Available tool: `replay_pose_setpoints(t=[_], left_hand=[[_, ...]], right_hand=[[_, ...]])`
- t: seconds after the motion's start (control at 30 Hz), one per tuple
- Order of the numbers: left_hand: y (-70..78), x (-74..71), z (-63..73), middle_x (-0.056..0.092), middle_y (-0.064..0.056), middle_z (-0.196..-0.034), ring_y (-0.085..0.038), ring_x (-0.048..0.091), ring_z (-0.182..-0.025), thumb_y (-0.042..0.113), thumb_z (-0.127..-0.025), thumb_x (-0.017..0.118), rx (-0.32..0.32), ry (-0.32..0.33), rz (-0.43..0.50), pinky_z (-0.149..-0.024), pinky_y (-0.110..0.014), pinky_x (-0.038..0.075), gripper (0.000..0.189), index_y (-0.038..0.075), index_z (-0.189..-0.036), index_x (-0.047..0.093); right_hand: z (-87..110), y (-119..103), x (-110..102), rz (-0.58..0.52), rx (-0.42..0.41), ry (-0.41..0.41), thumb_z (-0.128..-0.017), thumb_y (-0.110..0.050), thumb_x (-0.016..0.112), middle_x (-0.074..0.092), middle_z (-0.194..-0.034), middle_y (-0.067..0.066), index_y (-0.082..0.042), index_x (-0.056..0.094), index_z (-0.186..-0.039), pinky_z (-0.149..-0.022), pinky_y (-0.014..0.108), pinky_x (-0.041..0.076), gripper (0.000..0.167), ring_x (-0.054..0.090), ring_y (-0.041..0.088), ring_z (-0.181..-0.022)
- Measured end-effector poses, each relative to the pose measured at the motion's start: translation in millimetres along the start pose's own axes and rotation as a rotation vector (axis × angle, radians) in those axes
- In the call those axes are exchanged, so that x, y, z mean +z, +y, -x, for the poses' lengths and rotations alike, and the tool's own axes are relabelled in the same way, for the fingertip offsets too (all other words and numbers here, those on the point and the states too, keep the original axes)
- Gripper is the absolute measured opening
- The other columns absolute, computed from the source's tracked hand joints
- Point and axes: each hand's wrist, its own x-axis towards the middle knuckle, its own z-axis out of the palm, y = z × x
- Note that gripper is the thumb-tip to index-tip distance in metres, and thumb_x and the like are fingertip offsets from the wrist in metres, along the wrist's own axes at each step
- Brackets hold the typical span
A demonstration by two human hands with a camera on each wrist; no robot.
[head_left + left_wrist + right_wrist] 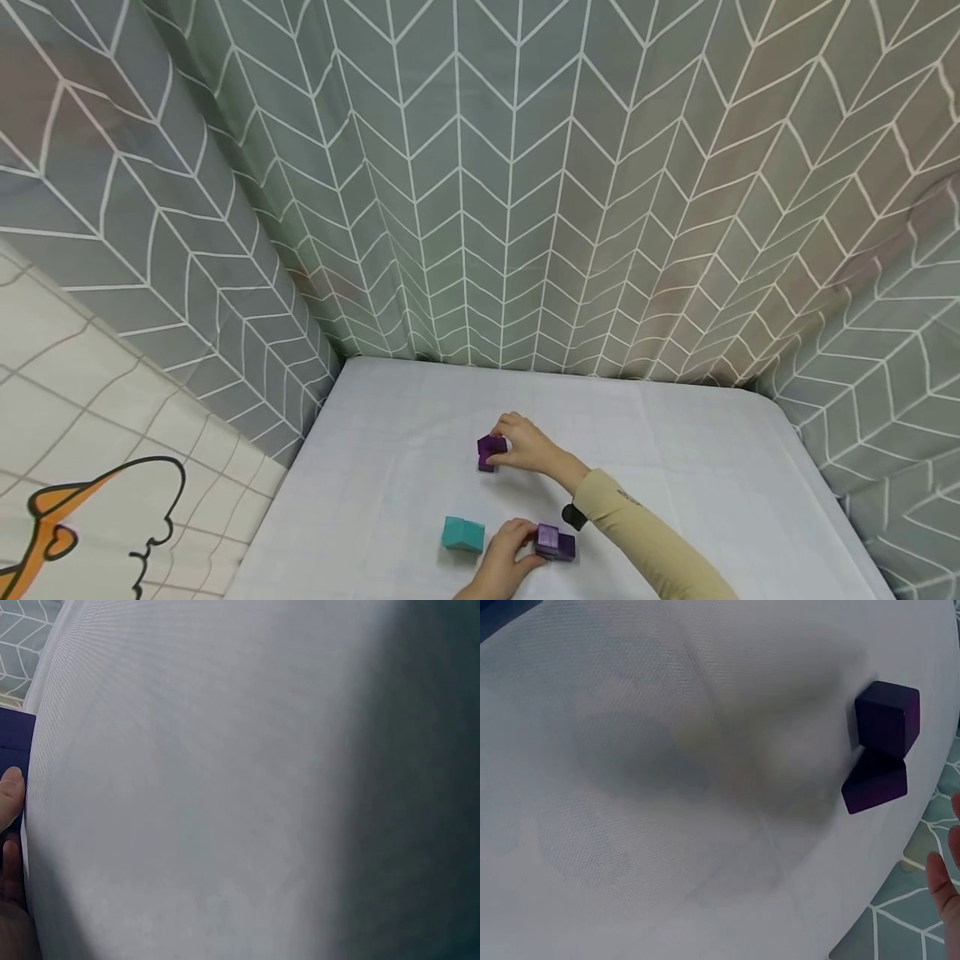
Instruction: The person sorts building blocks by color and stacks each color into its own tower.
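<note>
Near the front of the table, my left hand [504, 557] holds a purple block [547, 537] between thumb and fingers. A darker purple block [567, 547] sits against its right side. In the left wrist view the thumb touches a dark block face [13, 739]. Farther back, my right hand [528, 446] reaches beside a second purple pair, an upper block [492, 444] and a lower one [486, 462]. The right wrist view shows a dark purple cube [887, 720] and a wedge [875, 781] touching, with the right fingers [941, 881] apart from them.
A teal block [462, 534] with a peaked top stands just left of my left hand. All blocks are on a white-covered table [360, 467]. Patterned grey curtains [510, 208] rise behind it and at both sides.
</note>
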Motion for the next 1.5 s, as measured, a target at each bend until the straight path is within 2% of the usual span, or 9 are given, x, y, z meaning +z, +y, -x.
replay_pose_setpoints(t=[0.2, 0.23, 0.43, 0.57, 0.77, 1.3, 1.5], left_hand=[[-1.0, 4.9, 1.1, 0.053, 0.008, -0.101, -0.001, 0.046, -0.088, 0.023, -0.078, 0.065, 0.129, 0.067, -0.049, -0.073, -0.018, 0.044, 0.031, 0.011, -0.106, 0.057], [-0.5, 4.9, 1.0, 0.053, 0.007, -0.102, -0.002, 0.047, -0.089, 0.023, -0.078, 0.065, 0.133, 0.068, -0.054, -0.074, -0.018, 0.045, 0.032, 0.01, -0.106, 0.057], [2.9, 4.2, 0.1, 0.053, 0.007, -0.103, -0.002, 0.047, -0.091, 0.024, -0.079, 0.065, 0.126, 0.056, -0.047, -0.075, -0.018, 0.045, 0.032, 0.009, -0.107, 0.057], [1.2, 5.8, -0.2, 0.053, 0.006, -0.103, -0.002, 0.047, -0.091, 0.024, -0.079, 0.064, 0.151, 0.069, -0.05, -0.074, -0.018, 0.045, 0.033, 0.008, -0.107, 0.057], [-1.6, 6.0, 0.0, 0.053, 0.008, -0.104, -0.001, 0.046, -0.091, 0.026, -0.08, 0.063, 0.116, 0.047, -0.023, -0.074, -0.018, 0.045, 0.034, 0.009, -0.108, 0.057], [-4.4, 7.8, -0.3, 0.054, 0.006, -0.103, -0.002, 0.047, -0.091, 0.022, -0.078, 0.066, 0.186, 0.115, -0.08, -0.074, -0.017, 0.044, 0.033, 0.008, -0.107, 0.057], [-4.3, 5.9, -0.2, 0.054, 0.007, -0.103, -0.002, 0.048, -0.09, 0.022, -0.078, 0.066, 0.171, 0.107, -0.076, -0.074, -0.017, 0.045, 0.033, 0.009, -0.107, 0.057]], right_hand=[[-0.6, 0.1, 7.8, 0.016, -0.007, -0.032, -0.071, -0.035, 0.073, 0.057, -0.09, 0.002, -0.003, 0.064, -0.093, -0.072, 0.028, 0.043, 0.04, 0.047, 0.013, -0.083], [-0.6, 0.5, 9.0, 0.019, -0.007, -0.038, -0.07, -0.035, 0.073, 0.057, -0.09, 0.002, -0.003, 0.064, -0.093, -0.071, 0.027, 0.043, 0.04, 0.047, 0.013, -0.082], [0.1, 2.3, 17.8, 0.066, -0.042, -0.062, -0.068, -0.037, 0.074, 0.055, -0.086, 0.001, -0.006, 0.064, -0.089, -0.07, 0.025, 0.042, 0.039, 0.046, 0.012, -0.08], [1.3, 2.4, 24.1, 0.101, -0.054, -0.07, -0.068, -0.038, 0.074, 0.054, -0.085, 0.0, -0.007, 0.063, -0.088, -0.07, 0.025, 0.043, 0.039, 0.047, 0.012, -0.08], [3.9, -0.4, 26.4, 0.118, -0.034, -0.093, -0.067, -0.036, 0.075, 0.056, -0.088, 0.001, -0.006, 0.064, -0.089, -0.073, 0.026, 0.043, 0.038, 0.049, 0.014, -0.084], [6.0, 1.7, 34.5, 0.154, -0.04, -0.102, -0.067, -0.031, 0.075, 0.053, -0.085, -0.001, -0.007, 0.063, -0.086, -0.071, 0.023, 0.044, 0.032, 0.049, 0.012, -0.08], [4.2, 1.9, 36.1, 0.155, -0.05, -0.1, -0.067, -0.028, 0.075, 0.053, -0.084, -0.002, -0.008, 0.062, -0.084, -0.071, 0.022, 0.044, 0.029, 0.049, 0.011, -0.08]])
